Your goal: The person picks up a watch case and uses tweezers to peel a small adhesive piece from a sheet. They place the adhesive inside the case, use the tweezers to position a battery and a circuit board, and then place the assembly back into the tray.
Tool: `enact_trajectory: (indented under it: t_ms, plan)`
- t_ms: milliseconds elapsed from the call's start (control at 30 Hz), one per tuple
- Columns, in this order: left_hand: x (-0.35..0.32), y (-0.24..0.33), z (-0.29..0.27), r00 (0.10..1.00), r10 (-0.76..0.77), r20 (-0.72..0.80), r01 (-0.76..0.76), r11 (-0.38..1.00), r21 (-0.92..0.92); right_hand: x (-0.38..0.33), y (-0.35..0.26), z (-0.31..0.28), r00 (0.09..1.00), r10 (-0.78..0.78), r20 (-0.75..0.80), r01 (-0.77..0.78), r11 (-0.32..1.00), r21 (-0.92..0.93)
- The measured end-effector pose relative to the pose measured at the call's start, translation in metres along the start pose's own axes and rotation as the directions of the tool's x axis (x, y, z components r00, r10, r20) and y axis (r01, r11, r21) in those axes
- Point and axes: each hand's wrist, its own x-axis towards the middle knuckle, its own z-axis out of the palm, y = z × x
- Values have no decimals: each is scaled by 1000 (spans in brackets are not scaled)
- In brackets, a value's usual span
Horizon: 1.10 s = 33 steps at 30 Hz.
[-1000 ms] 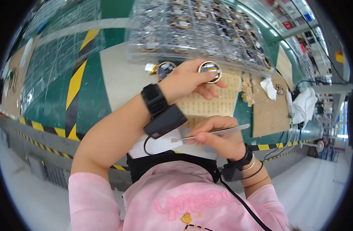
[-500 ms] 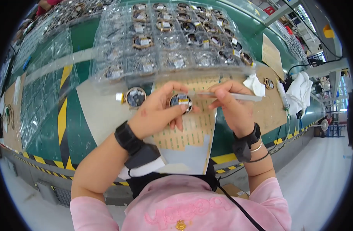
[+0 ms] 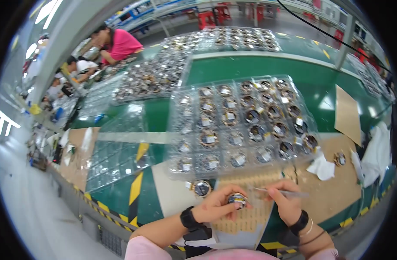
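Note:
My left hand [image 3: 213, 207] is closed around a small round watch-like module [image 3: 236, 199] with dark parts and a yellow label on its face. Opposite it, my right hand [image 3: 287, 206] pinches silver tweezers [image 3: 297, 193], whose tip points left toward the module without touching it. Whether the tip carries anything is too small to tell. Under both hands lies a tan sheet [image 3: 233, 226] with rows of small printed marks. Beside my left hand, another round module [image 3: 202, 188] with a pale tab rests at the edge of a clear plastic tray.
The clear compartmented tray [image 3: 174, 174] holds several round modules beyond my hands. White crumpled tissue [image 3: 322, 167] and a loose module [image 3: 339, 158] sit on brown board at right. Empty clear trays [image 3: 114, 167] lie left. A person in pink [image 3: 122, 45] works at far left.
The view has tilted up, so more of the bench and the people beyond show, and my hands sit lower in it. Both hands keep their holds on the module and the tweezers.

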Motion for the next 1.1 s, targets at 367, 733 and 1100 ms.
enact_trajectory:
  t_ms: [367,733,1100]
  plan:
    - [-21,16,-15,995,61,76,-55,996,-70,-14,4,26,992,-100,75,100,995,11]
    - [-51,15,-24,993,49,111,-35,992,-118,-33,9,54,984,-160,-83,167,982,92]
    - [-65,9,-25,994,26,105,-9,988,-154,-41,18,61,989,-119,-87,133,975,176]
